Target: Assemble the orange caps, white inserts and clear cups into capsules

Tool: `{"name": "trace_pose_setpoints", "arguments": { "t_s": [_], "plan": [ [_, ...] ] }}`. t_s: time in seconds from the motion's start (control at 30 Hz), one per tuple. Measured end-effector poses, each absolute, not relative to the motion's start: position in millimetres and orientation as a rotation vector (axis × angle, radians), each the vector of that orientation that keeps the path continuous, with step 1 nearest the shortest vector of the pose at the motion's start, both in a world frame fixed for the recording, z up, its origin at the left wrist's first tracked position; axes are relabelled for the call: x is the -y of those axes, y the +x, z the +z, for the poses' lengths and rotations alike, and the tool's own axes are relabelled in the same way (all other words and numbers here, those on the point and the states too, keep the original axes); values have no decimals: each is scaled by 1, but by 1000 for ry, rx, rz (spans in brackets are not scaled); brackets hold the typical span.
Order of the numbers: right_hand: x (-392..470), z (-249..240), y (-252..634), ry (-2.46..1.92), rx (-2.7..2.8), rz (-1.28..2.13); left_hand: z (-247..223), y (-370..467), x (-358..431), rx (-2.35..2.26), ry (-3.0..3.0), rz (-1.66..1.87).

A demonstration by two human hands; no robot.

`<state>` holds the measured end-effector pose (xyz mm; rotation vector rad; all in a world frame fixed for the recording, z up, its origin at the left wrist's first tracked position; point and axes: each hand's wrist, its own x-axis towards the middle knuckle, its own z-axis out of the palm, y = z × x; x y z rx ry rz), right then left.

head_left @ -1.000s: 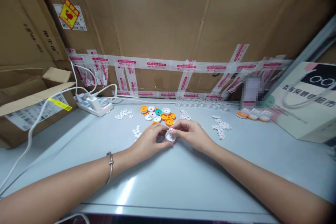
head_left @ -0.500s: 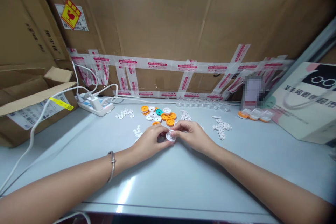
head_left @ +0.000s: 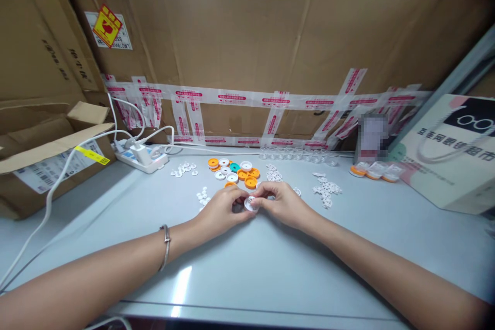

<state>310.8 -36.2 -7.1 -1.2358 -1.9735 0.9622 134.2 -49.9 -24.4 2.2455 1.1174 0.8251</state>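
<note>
My left hand [head_left: 222,207] is closed, with thumb and fingers gripping a shallow round white cap [head_left: 249,206] by its edge. Its open side faces up towards me. My right hand [head_left: 284,205] pinches a small white plastic piece [head_left: 251,199] at the inside of that cap; my fingertips partly hide the piece. Just beyond both hands lies a cluster of orange, white and teal round caps [head_left: 250,182]. Small white discs with stems [head_left: 184,169] and more small white pieces [head_left: 201,196] are to the left. Flat white cut-out pieces [head_left: 327,190] lie in a pile to the right.
Clear round containers [head_left: 297,154] stand in a row at the back. Orange-and-white capped containers [head_left: 375,171] sit near a paper bag [head_left: 448,160] on the right. A power strip [head_left: 143,157] with white cables and an open cardboard box [head_left: 50,157] are on the left.
My right fingers have moved slightly down, bringing the small white piece lower into the cap. The cap is tilted a little differently in my left hand. The camera view has shifted slightly.
</note>
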Motion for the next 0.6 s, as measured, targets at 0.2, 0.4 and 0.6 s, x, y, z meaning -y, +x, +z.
{"name": "trace_pose_setpoints", "arguments": {
  "t_s": [0.2, 0.4, 0.6],
  "plan": [
    [40, -4, 309, -1230, 1953, 982, -25, 134, 49, -1123, 2251, 790],
    [46, -1, 309, -1217, 1925, 992, -22, 134, 51, -1099, 2229, 835],
    [50, 5, 304, -1065, 1748, 1112, -20, 132, 50, -970, 1855, 954]
  ]
}}
